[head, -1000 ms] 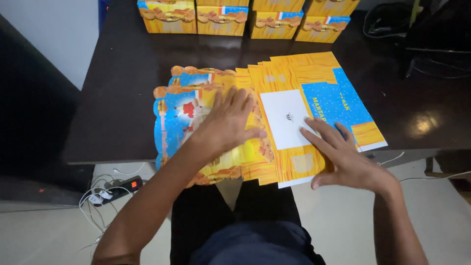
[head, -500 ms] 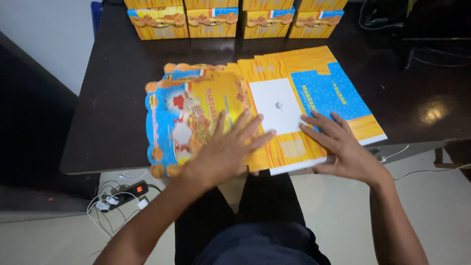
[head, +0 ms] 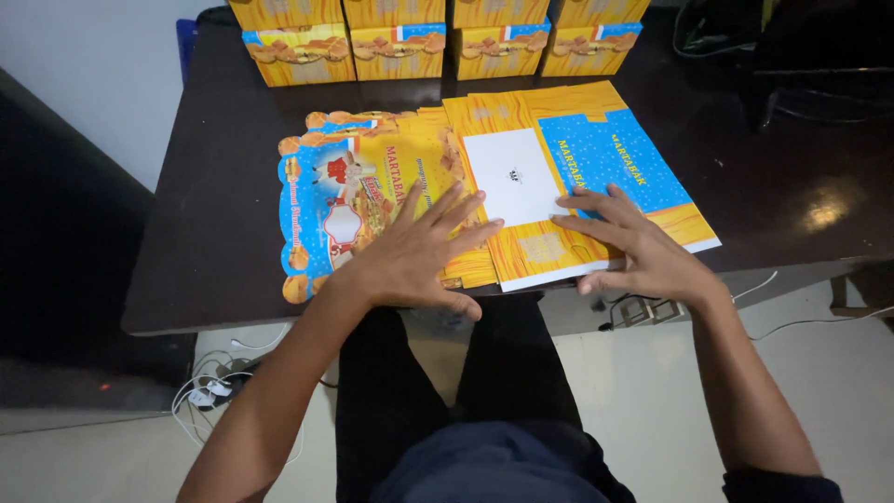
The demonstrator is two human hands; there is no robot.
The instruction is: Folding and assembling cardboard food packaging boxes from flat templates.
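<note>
On the dark table (head: 186, 233), near its front edge, the left hand (head: 414, 256) and right hand (head: 633, 247) lie flat with fingers spread, gripping nothing, on a stack of flattened yellow-and-blue cartons (head: 494, 186), seemingly squaring it; lifting one would require pinching an edge.

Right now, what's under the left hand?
The left hand lies flat, fingers spread, on a fanned stack of flat yellow-and-blue carton blanks on the dark table. The print beneath the palm is hidden, and so is the number of sheets.
</note>
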